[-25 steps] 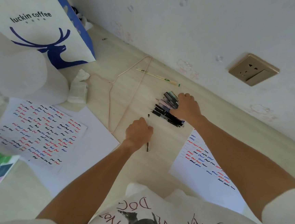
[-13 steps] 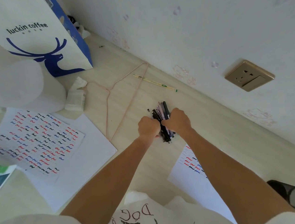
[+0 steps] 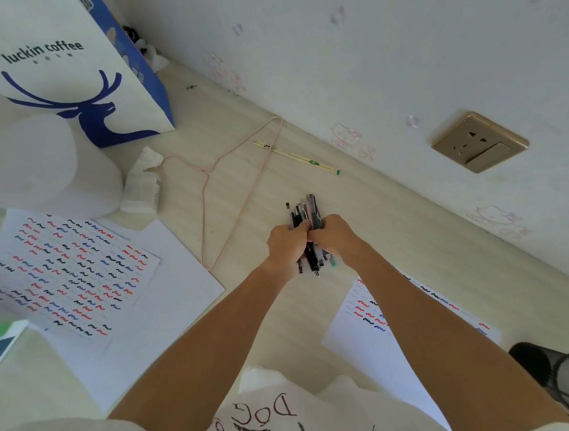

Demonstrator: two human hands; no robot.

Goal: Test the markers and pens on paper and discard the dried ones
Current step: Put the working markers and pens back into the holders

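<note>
Together, hands [image 3: 311, 242] round pens [image 3: 305, 213].

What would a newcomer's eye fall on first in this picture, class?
First, the bundle of pens gripped between the left hand and the right hand at the centre, above the pale floor. Next, the sheet of red, blue and black squiggles at the left. Then the white paper bag with a blue deer standing at the upper left.
</note>
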